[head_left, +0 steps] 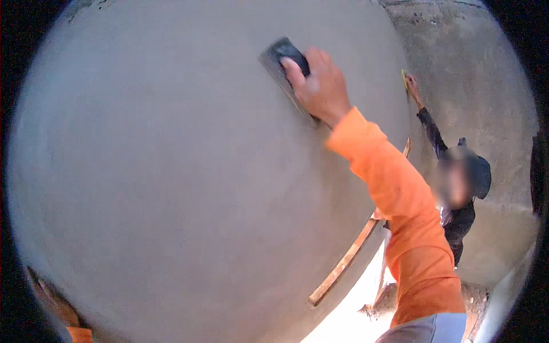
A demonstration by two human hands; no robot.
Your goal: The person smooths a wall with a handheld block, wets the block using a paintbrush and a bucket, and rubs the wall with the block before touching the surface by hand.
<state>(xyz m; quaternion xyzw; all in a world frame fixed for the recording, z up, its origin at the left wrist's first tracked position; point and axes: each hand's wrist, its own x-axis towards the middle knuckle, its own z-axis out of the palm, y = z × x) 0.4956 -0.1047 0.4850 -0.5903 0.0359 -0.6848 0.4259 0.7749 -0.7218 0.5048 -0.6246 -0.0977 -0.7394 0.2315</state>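
High on a smooth grey plastered wall [171, 171], my right hand [325, 86] is closed around the dark handle of a plastering float [277, 63]. The float's long flat base lies tilted against the wall, and part of it is hidden behind my fingers. An orange sleeve covers that raised arm. At the lower left edge of the view, my left hand [54, 300] rests by the wall below an orange cuff. Its fingers look stretched out and hold nothing that I can see, though the dark edge of the view cuts part of them off.
To the right, a co-worker [460, 223] in dark clothes reaches up, one hand [412, 86] on a thin yellow tool [404, 80] at the wall corner. A wooden strip [343, 263] runs along the wall's lower right edge, beside a bright opening [349, 314]. Another grey wall [480, 103] stands behind.
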